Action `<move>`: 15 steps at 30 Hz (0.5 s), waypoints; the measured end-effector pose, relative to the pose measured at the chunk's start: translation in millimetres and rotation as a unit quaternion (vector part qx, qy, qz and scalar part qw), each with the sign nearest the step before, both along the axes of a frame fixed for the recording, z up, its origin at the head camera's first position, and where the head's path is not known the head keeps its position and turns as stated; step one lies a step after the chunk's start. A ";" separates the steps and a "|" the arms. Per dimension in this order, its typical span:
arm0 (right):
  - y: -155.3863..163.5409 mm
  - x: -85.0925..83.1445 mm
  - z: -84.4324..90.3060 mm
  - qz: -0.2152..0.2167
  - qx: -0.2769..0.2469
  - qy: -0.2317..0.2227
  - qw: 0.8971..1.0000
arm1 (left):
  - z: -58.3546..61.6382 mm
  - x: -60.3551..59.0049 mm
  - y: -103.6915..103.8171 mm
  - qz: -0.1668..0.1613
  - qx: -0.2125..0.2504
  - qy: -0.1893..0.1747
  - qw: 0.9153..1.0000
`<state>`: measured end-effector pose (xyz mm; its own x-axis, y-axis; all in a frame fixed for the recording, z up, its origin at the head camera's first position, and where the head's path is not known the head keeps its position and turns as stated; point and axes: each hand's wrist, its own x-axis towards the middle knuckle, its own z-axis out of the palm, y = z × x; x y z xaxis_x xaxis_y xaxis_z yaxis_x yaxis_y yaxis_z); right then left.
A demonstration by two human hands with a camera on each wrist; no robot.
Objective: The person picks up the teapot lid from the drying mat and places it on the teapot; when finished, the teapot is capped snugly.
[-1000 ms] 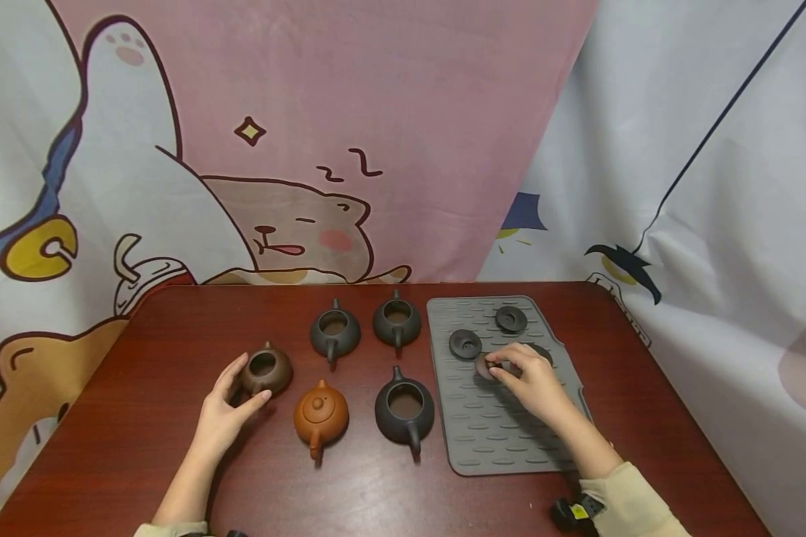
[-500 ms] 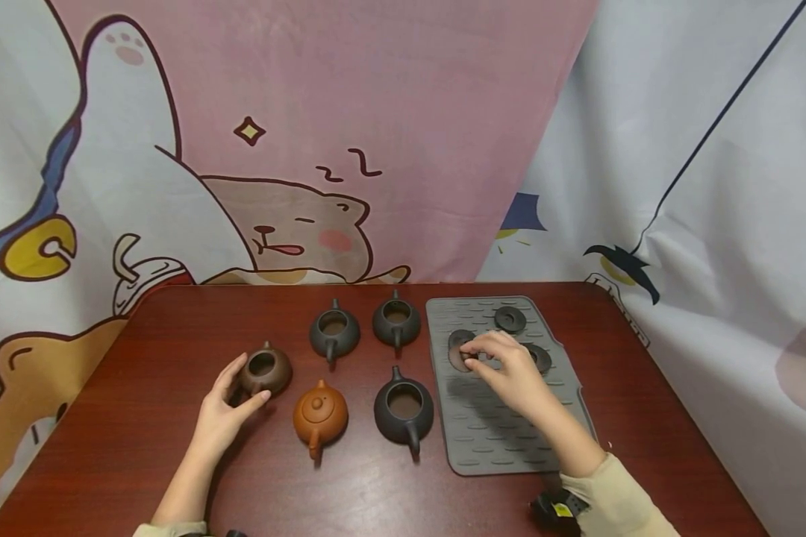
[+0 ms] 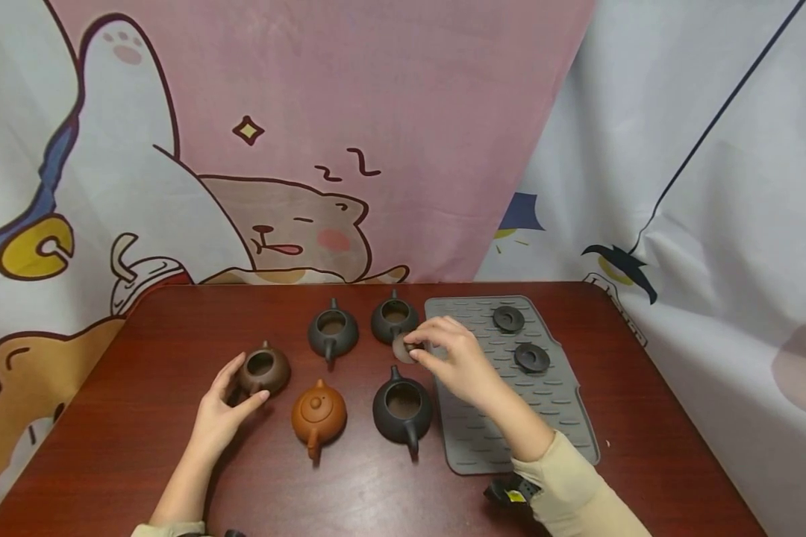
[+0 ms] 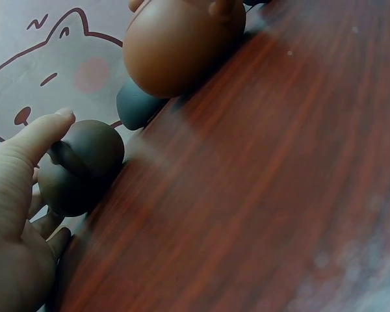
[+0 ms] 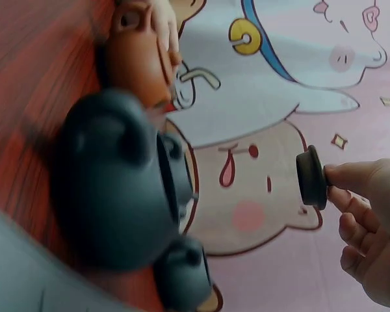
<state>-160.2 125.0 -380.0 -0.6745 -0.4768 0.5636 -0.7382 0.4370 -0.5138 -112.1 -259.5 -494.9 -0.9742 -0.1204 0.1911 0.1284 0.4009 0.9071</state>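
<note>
In the head view, the right hand (image 3: 460, 362) has left the grey mat (image 3: 551, 406), where two lids (image 3: 508, 318) remain, and now holds the brown lid (image 3: 403, 347) in a fingertip pinch above the counter (image 3: 141, 447), between the two dark teapots (image 3: 403, 406), heading toward the open brown teapot (image 3: 263, 371). In the left wrist view, the left hand (image 4: 16, 214) keeps its grip curled round that teapot (image 4: 78, 166), steadying it for the lid. In the right wrist view, the lid (image 5: 311, 177) is pinched edge-on at the fingertips (image 5: 344, 177), clear of every pot.
</note>
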 end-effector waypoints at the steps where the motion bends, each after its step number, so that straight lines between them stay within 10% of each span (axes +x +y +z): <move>1: -5.0 -0.7 0.8 0.009 -0.003 0.000 1.000 | 0.4 0.2 0.4 0.000 0.002 0.000 1.000; 15: -76.0 -2.2 3.8 0.073 0.013 -0.012 0.997 | -0.7 -1.0 -0.6 0.005 -0.011 -0.011 1.000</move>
<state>-162.4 49.0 -376.2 -0.6104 -0.5852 0.5338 -0.7823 0.3396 -0.5223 -113.0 -260.1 -495.6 -0.9770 -0.1262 0.1721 0.1042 0.4218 0.9007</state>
